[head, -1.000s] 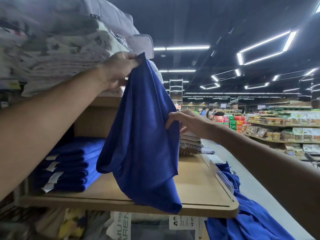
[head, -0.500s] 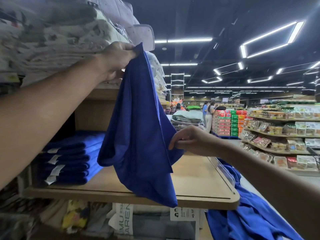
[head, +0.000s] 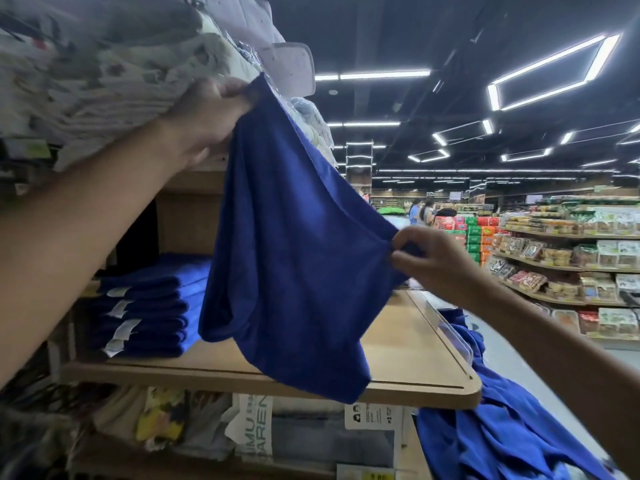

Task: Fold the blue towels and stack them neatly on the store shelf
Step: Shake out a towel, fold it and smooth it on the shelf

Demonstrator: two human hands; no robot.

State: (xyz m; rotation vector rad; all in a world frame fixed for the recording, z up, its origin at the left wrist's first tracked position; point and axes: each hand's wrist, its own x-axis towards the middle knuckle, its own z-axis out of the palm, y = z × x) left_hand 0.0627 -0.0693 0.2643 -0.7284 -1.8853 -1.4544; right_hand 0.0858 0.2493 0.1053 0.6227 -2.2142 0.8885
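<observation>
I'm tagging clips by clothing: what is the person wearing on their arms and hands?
No sleeves, gloves, watch or bracelet show: the left hand and right hand are bare, as are both forearms up to the frame edge. Too blurred to rule out a ring.

A white package [head: 252, 422] under the wooden shelf [head: 415, 386] carried large grey letters set sideways and partly hidden, reading "MU" and "AREN". The white label [head: 372, 415] beside it had print too small to read. The tags [head: 119, 310] on the folded blue towels [head: 156, 282] showed nothing legible.
</observation>
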